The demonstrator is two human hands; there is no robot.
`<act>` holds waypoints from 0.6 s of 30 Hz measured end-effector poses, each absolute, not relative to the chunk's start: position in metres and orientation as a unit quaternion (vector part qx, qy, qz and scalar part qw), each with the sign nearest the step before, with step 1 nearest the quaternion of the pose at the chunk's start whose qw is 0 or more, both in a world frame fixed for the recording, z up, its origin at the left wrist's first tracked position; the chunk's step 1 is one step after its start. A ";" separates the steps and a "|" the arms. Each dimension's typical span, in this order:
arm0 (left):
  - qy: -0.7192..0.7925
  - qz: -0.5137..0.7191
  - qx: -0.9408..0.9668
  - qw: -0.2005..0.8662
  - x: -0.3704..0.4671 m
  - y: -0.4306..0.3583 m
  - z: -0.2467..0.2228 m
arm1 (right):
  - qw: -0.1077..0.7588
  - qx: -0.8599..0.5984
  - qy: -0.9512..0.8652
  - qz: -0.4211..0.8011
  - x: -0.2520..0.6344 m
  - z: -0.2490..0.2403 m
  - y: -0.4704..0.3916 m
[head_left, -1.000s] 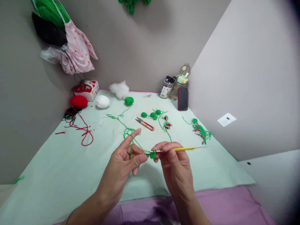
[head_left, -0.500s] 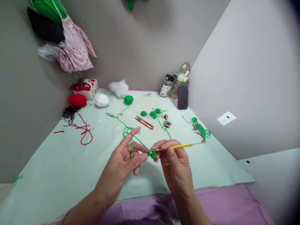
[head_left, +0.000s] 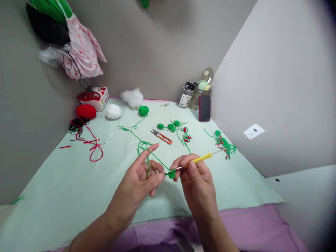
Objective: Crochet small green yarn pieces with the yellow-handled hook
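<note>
A small green crochet piece (head_left: 171,174) is pinched at its left side by the thumb and fingers of my left hand (head_left: 143,178), whose index finger is raised. Green yarn (head_left: 160,158) runs over that finger down to the piece. My right hand (head_left: 195,178) is closed around the yellow grip of a crochet hook (head_left: 202,158). The hook's metal tip reaches into or against the green piece; the exact stitch is too small to make out. Loose loops of the yarn lie behind my left hand, leading back to a green yarn ball (head_left: 143,111).
Orange thread snips (head_left: 161,137) lie beyond my hands, near green crocheted balls (head_left: 171,126) and red-and-green pieces (head_left: 186,136). Yarn scraps (head_left: 225,146) are at right. Farther back are red yarn (head_left: 86,111), white yarn (head_left: 113,111), stuffing (head_left: 132,97), a phone (head_left: 204,108) and a bottle (head_left: 198,96).
The crochet hook has tilted, its yellow grip and far end now higher while its tip points down toward the green piece. My left hand has barely moved. The whole view has shifted slightly.
</note>
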State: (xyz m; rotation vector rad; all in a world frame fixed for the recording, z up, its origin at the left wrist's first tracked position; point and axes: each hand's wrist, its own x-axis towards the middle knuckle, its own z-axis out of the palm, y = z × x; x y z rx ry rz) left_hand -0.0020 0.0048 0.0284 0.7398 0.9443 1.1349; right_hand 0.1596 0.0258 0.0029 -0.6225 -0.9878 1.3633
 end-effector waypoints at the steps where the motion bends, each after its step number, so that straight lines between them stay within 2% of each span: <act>1: 0.424 0.506 0.327 0.676 -0.002 0.005 0.029 | 0.623 -0.273 -0.430 0.593 0.160 0.003 0.026; 14: 0.434 0.509 0.330 0.666 -0.002 0.005 0.032 | 0.619 -0.278 -0.498 0.540 0.164 -0.003 0.024; 18: 0.435 0.508 0.342 0.660 -0.004 0.006 0.027 | 0.611 -0.295 -0.557 0.479 0.167 -0.003 0.021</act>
